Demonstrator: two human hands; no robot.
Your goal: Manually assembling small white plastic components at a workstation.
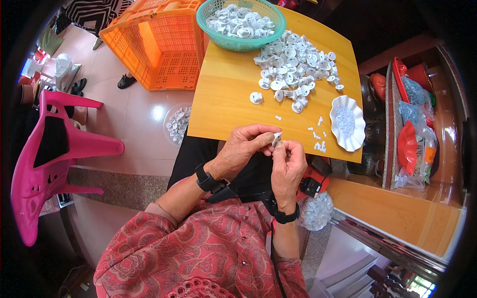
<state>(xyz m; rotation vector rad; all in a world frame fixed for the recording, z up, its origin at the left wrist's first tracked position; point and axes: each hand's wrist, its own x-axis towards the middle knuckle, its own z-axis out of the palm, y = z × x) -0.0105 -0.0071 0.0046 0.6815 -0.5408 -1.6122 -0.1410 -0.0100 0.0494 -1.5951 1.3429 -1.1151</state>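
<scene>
My left hand pinches a small white plastic part with a round disc, just off the near edge of the yellow table. Against the same part press the thumb and fingertips of my right hand; whether they hold a smaller piece too is hidden. Beyond my hands lies a heap of similar white disc-shaped parts. Small white pegs are scattered to the right. A white scalloped dish holds many tiny translucent pieces.
A green basket full of white parts stands at the table's far edge. Left of it, an orange crate lies tipped on its side. A clear container of parts and a pink plastic stool are on the left; shelves line the right.
</scene>
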